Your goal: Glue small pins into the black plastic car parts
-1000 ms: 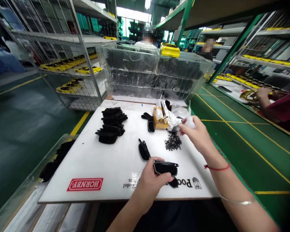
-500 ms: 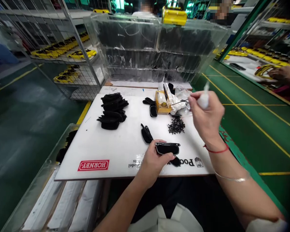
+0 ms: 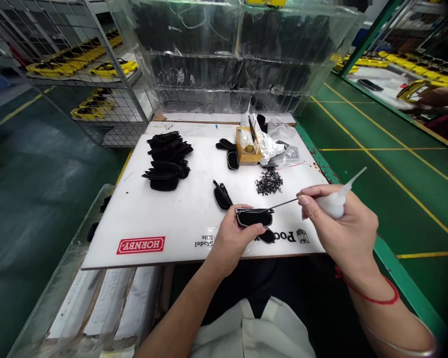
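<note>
My left hand (image 3: pixel 235 236) is closed on a flat black plastic part (image 3: pixel 254 218) with a shiny upper edge, held just above the white board. My right hand (image 3: pixel 339 226) pinches a thin dark rod (image 3: pixel 285 203), whose tip meets the part's right end or lies just in front of it. In the same hand sits a small white squeeze bottle (image 3: pixel 334 204), its narrow nozzle pointing up and right. More black parts lie close by, one (image 3: pixel 222 195) behind my left hand and another (image 3: pixel 268 235) beneath it. A pile of tiny black pieces (image 3: pixel 269 181) lies behind the rod.
Stacked black parts (image 3: pixel 167 161) occupy the board's left side. At the back, a yellow box (image 3: pixel 248 149) stands beside crumpled clear plastic bags (image 3: pixel 285 144). Clear bins (image 3: pixel 194 64) rise behind the table. Left stands a wire rack (image 3: pixel 129 89) with yellow model cars; another person's hand (image 3: pixel 442 97) is far right.
My right hand has come down towards me, bringing the rod's tip from the yellow box area to the held part. My left hand keeps its grip. The view has tilted downward.
</note>
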